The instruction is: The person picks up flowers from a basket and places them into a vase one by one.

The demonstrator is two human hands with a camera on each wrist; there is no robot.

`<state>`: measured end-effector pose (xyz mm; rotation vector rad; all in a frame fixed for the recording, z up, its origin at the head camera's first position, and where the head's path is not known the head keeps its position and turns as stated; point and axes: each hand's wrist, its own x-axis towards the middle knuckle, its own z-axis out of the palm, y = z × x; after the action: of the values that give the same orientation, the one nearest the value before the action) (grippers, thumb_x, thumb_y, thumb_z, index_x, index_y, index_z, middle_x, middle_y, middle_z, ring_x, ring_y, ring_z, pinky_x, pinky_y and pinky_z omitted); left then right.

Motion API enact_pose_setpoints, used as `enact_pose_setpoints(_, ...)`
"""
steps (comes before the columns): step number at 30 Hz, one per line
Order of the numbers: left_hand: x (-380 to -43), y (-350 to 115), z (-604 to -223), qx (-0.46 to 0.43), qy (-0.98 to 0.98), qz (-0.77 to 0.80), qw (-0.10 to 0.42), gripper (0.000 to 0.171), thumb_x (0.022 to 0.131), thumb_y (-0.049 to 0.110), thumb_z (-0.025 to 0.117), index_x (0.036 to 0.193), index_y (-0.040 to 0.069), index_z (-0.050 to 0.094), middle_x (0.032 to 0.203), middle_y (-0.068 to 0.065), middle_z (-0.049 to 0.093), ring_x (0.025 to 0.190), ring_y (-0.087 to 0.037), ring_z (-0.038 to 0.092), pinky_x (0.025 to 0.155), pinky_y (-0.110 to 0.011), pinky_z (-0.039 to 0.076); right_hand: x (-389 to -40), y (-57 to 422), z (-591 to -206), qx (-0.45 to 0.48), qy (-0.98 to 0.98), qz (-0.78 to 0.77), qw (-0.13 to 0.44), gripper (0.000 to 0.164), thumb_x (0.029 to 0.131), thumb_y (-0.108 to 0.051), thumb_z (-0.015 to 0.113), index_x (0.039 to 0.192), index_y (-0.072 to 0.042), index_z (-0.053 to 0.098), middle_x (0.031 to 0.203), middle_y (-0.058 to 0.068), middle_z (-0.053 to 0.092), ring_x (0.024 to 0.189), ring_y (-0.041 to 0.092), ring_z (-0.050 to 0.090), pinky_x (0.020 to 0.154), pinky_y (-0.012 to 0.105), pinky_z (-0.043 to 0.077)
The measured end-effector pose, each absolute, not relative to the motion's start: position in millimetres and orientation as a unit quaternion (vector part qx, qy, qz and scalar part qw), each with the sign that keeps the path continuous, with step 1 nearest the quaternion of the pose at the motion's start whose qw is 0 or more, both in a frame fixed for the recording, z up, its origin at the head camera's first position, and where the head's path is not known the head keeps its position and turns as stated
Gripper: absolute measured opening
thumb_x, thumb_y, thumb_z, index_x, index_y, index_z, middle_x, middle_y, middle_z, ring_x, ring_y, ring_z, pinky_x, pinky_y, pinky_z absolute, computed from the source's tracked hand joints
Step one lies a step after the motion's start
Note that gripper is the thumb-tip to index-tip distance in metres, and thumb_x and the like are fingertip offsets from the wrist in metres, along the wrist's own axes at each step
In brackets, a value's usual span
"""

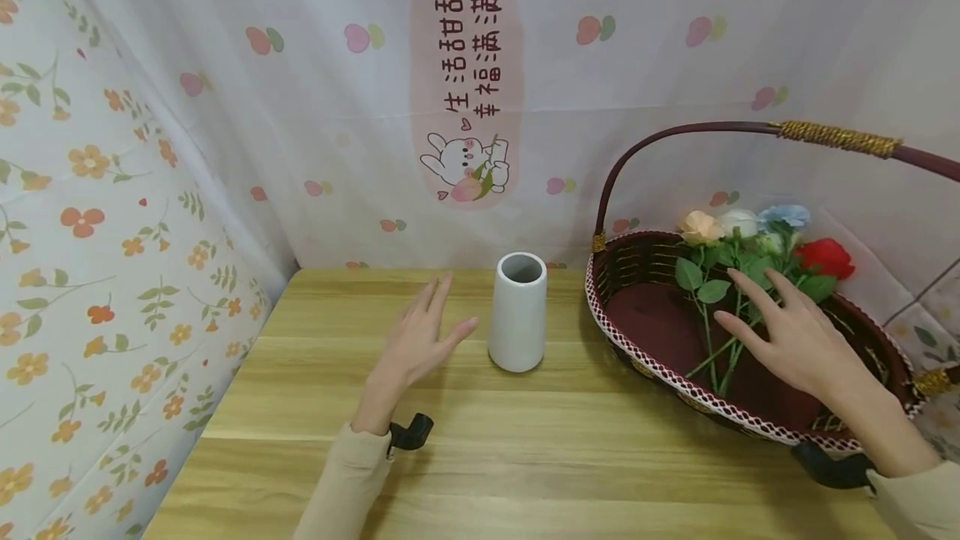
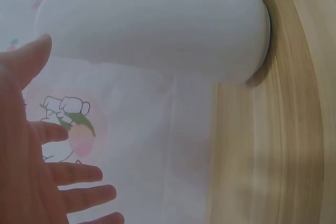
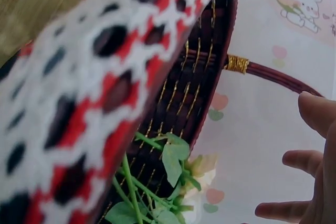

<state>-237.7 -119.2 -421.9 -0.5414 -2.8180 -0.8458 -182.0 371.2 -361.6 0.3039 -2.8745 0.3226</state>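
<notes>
A white vase [image 1: 517, 323] stands upright on the wooden table, its round mouth facing up. My left hand [image 1: 420, 336] hovers just left of it, fingers spread and apart from the vase. In the left wrist view the vase [image 2: 157, 30] lies across the top, beyond the thumb. Over the basket [image 1: 660, 369] my right hand [image 1: 798, 340] hangs with its fingers spread, holding nothing. Below and behind those fingers, several flowers lean in the basket: a peach one [image 1: 702, 227], a white one, a blue one [image 1: 784, 216] and a red one [image 1: 825, 258]. Their green stems [image 1: 723, 365] are partly hidden by the hand.
The basket's tall arched handle [image 1: 690, 130], wound with gold cord, rises above the flowers. A printed curtain [image 1: 337, 148] hangs behind the table [image 1: 465, 457], and a floral cloth [image 1: 112, 273] borders it on the left. Each wrist wears a black camera mount [image 1: 411, 432].
</notes>
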Motion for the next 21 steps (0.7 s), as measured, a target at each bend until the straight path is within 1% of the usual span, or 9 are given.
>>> enact_pose_setpoints(4, -239.2, -114.3, -423.1, -0.187, -0.935, -0.293, 0.072, 0.089, 0.097, 0.072, 0.042, 0.164, 0.020, 0.015, 0.163, -0.020, 0.025, 0.143, -0.045, 0.033, 0.112, -0.063, 0.030, -182.0, 375.7, -361.8, 0.102, -0.981, 0.110, 0.122, 0.076, 0.102, -0.044, 0.058, 0.162, -0.015, 0.021, 0.152, 0.043, 0.021, 0.121, 0.071, 0.033, 0.090, 0.082, 0.026)
enact_pose_setpoints(8, -240.3, -108.6, -423.9, -0.189, -0.932, -0.304, 0.060, 0.091, 0.095, 0.073, 0.042, 0.164, 0.021, 0.013, 0.163, -0.017, 0.025, 0.144, -0.043, 0.033, 0.113, -0.061, 0.030, -182.0, 380.4, -362.7, 0.093, -0.982, 0.113, 0.119, 0.076, 0.103, -0.043, 0.056, 0.163, -0.015, 0.019, 0.150, 0.044, 0.021, 0.120, 0.071, 0.033, 0.088, 0.083, 0.026)
enact_pose_setpoints(12, -241.6, -103.5, -425.9, -0.190, -0.929, -0.316, 0.044, 0.093, 0.094, 0.076, 0.042, 0.164, 0.024, 0.010, 0.165, -0.013, 0.021, 0.147, -0.039, 0.029, 0.114, -0.059, 0.029, -182.6, 385.9, -364.1, 0.086, -0.982, 0.123, 0.116, 0.076, 0.103, -0.042, 0.056, 0.163, -0.015, 0.017, 0.149, 0.045, 0.021, 0.119, 0.071, 0.032, 0.089, 0.081, 0.025)
enact_pose_setpoints(16, -242.4, -100.0, -428.6, -0.195, -0.923, -0.328, 0.039, 0.095, 0.093, 0.076, 0.043, 0.164, 0.024, 0.009, 0.166, -0.011, 0.020, 0.148, -0.036, 0.028, 0.115, -0.057, 0.028, -184.1, 391.4, -365.2, 0.086, -0.981, 0.129, 0.116, 0.075, 0.104, -0.040, 0.056, 0.163, -0.014, 0.017, 0.148, 0.046, 0.022, 0.117, 0.071, 0.032, 0.086, 0.082, 0.026)
enact_pose_setpoints(21, -244.1, -95.9, -430.0, -0.204, -0.911, -0.358, 0.029, 0.095, 0.093, 0.075, 0.045, 0.164, 0.025, 0.006, 0.167, -0.007, 0.017, 0.150, -0.030, 0.023, 0.117, -0.053, 0.026, -186.3, 399.6, -366.4, 0.092, -0.978, 0.140, 0.127, 0.072, 0.105, -0.036, 0.055, 0.162, -0.010, 0.019, 0.144, 0.046, 0.026, 0.119, 0.069, 0.032, 0.086, 0.082, 0.027)
